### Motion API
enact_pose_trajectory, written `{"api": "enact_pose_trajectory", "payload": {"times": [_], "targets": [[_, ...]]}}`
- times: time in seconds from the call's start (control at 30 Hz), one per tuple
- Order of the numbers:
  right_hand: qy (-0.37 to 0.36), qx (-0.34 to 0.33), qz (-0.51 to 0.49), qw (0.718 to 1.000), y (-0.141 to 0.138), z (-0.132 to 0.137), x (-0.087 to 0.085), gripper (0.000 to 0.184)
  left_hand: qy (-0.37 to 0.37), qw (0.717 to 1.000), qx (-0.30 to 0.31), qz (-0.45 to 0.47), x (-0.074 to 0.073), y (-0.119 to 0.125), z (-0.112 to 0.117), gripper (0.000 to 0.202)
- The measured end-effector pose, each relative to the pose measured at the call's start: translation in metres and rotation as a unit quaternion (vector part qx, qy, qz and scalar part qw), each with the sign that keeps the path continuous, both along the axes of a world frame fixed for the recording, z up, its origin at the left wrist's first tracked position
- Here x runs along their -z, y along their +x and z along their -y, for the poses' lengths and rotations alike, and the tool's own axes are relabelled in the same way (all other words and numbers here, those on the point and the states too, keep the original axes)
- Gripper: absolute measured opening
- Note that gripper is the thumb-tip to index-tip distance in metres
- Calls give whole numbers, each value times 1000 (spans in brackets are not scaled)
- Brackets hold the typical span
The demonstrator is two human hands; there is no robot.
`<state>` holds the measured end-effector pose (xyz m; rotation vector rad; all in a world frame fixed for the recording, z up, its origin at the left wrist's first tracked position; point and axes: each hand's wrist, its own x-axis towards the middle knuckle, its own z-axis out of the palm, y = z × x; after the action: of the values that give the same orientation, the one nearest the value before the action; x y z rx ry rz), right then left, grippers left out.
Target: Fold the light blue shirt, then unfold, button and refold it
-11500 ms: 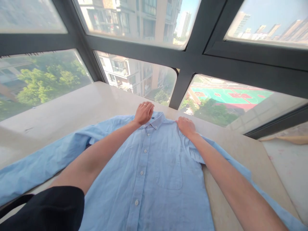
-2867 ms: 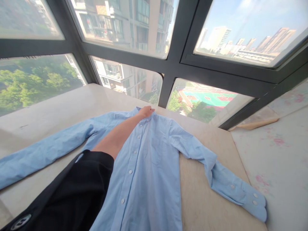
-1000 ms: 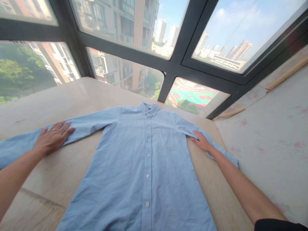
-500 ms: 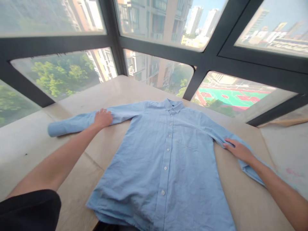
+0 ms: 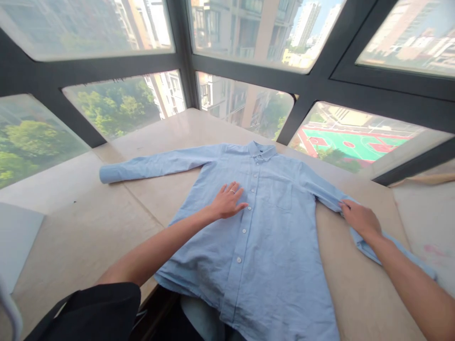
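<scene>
A light blue button-up shirt (image 5: 277, 237) lies front side up, its collar (image 5: 263, 150) toward the windows. Its sleeve on my left (image 5: 156, 165) stretches out straight. My left hand (image 5: 229, 201), with a ring on one finger, is over the shirt's chest beside the button placket, fingers spread and holding nothing. On the other side, my right hand (image 5: 360, 219) pinches the right-hand sleeve (image 5: 325, 189) near its middle. Part of that sleeve is hidden under my right hand and forearm, and its lower end runs toward the right edge.
The shirt rests on a pale beige surface (image 5: 117, 222) in a window corner. Dark window frames (image 5: 185, 71) border its far side. A white panel-like object (image 5: 17, 237) stands at the left. A whitish cloth-like area (image 5: 426, 222) is at the right.
My left hand has left the left-hand sleeve and moved right onto the shirt's chest. My right hand stays at the other sleeve, its fingers now closed more tightly. The view has shifted left.
</scene>
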<state>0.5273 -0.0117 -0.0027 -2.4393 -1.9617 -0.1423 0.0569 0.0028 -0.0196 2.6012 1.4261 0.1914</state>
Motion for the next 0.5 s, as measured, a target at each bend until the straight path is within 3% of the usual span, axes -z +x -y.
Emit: {"api": "enact_pose_trajectory", "payload": {"times": [0.1, 0.17, 0.33, 0.5], "targets": [[-34, 55, -7, 998, -7, 4, -13, 43, 0, 1000, 14, -7, 14, -11, 9, 68], [-29, 49, -22, 998, -6, 4, -17, 39, 8, 1000, 6, -13, 18, -28, 5, 64], [34, 48, -122, 991, 13, -3, -24, 31, -18, 998, 7, -59, 13, -68, -9, 62], [22, 83, -204, 975, 40, -10, -33, 43, -15, 997, -15, -79, 12, -81, -10, 63]]}}
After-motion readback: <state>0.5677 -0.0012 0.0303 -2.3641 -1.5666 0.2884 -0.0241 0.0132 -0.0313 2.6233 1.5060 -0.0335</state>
